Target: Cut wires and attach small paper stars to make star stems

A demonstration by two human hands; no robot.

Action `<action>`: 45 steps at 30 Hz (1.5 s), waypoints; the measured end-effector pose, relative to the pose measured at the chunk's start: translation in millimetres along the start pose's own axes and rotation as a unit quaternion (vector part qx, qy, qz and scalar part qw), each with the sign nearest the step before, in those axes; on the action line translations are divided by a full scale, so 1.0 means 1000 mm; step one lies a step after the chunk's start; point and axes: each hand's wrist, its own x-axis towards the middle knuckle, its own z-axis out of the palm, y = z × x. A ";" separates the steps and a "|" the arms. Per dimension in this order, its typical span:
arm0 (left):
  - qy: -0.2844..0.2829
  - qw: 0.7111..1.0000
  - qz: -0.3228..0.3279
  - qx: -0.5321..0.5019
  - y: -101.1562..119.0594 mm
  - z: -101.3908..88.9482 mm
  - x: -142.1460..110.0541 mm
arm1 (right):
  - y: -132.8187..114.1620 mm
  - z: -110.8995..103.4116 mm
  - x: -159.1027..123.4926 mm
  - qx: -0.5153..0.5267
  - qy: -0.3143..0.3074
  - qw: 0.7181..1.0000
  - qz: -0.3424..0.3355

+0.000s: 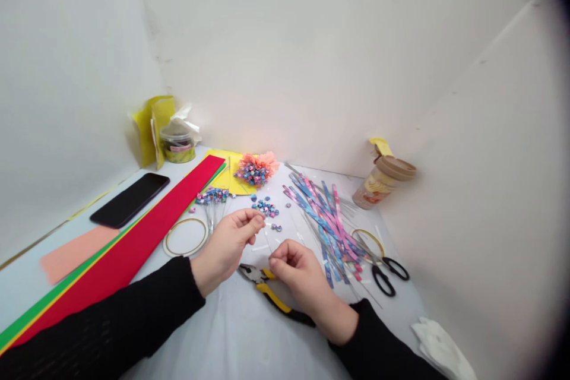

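Note:
My left hand (227, 246) and my right hand (296, 270) hang over the white table (196, 344), fingertips pinched and a short way apart. Anything between those fingertips is too small to make out. Just past my left fingers lies a scatter of small blue paper stars (265, 208). Yellow-handled pliers (271, 297) lie under my right palm, apparently untouched. To the right spreads a bundle of blue and pink paper strips (325, 219) mixed with thin wires. Black-handled scissors (387, 273) rest beyond them.
Long red and green paper sheets (120, 255) and a peach sheet (78, 253) lie left, near a black phone (129, 200). Gold hoops (186, 236), a star cluster (253, 172), a jar (177, 143), a lidded cup (383, 181) and white cloth (440, 347) surround my hands. White walls close the back and sides.

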 end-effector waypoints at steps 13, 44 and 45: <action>-0.054 0.997 -0.019 0.058 -0.003 0.004 -0.008 | 0.003 -0.003 0.005 0.183 -0.056 0.979 0.069; -0.070 0.997 -0.008 0.027 -0.009 0.002 -0.010 | 0.001 0.007 0.000 0.041 -0.019 0.999 0.011; -0.073 0.997 -0.012 0.023 -0.009 0.002 -0.010 | 0.001 0.006 0.000 0.057 -0.025 0.998 0.014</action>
